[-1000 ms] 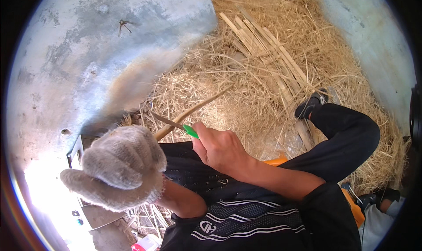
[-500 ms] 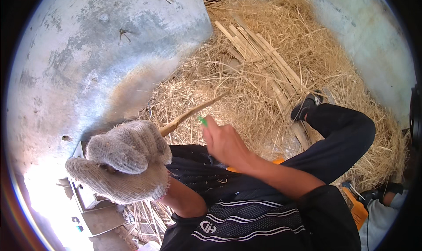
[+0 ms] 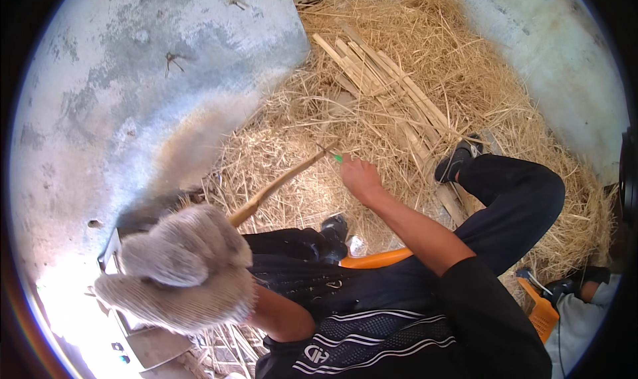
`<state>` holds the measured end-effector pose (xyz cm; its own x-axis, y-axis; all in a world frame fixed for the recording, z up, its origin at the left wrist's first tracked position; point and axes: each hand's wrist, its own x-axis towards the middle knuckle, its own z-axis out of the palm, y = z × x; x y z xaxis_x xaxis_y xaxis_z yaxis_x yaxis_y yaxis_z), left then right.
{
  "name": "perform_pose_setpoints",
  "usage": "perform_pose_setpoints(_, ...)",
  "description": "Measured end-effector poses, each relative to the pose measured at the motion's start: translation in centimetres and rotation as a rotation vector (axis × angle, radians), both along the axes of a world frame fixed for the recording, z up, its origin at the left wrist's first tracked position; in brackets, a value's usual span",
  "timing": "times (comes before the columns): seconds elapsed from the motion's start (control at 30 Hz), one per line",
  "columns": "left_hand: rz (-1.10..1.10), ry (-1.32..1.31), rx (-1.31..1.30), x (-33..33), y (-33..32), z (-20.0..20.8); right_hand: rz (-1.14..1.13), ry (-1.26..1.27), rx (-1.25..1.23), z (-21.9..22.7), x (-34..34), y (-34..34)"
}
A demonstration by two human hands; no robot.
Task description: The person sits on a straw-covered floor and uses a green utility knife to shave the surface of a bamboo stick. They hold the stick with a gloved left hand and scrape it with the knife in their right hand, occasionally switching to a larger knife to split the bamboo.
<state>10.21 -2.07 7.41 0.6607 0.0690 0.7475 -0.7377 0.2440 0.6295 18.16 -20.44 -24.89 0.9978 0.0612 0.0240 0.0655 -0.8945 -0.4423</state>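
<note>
My left hand [image 3: 186,263], in a thick grey knitted glove, is closed around the near end of a long, narrow strip of bamboo or wood [image 3: 272,188]. The strip slants away to the upper right over the shavings. Bare and closed, my right hand [image 3: 361,180] grips a small knife [image 3: 337,158] with a green handle. Its thin dark blade reaches the far tip of the strip, seeming to touch it. Most of the handle is hidden in my fist, and the glove covers the strip's near end.
Straw-like shavings [image 3: 465,67] cover the floor, with a pile of flat pale strips [image 3: 392,80] beyond my hands. A worn grey-blue wall [image 3: 133,67] rises at left. An orange plastic seat [image 3: 377,258] shows under me. Another person's leg [image 3: 585,319] is at lower right.
My right hand has moved away from me with the knife, out along the strip to its far tip. The gloved left hand still holds the strip, slightly lower in view.
</note>
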Motion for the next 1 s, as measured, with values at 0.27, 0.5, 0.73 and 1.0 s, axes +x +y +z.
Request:
perform_pose_setpoints(0.27, 0.128, 0.062, -0.140, -1.0, -0.2, 0.3, 0.055, 0.217, -0.099, 0.4, 1.6, -0.1)
perform_pose_setpoints(0.5, 0.114, 0.028, -0.184, -0.3, 1.3, -0.5, -0.308, 0.320, -0.374, -4.7, -0.6, -14.9)
perform_pose_setpoints(0.73, 0.316, 0.050, -0.227, -0.2, 2.3, 0.1, 0.195, -0.379, 0.672, 13.8, -1.7, -0.3)
perform_pose_setpoints(1.0, 0.405, 0.130, -0.331, -0.3, 1.9, 0.4, 0.405, -0.100, 0.663, 14.7, -8.0, 5.3)
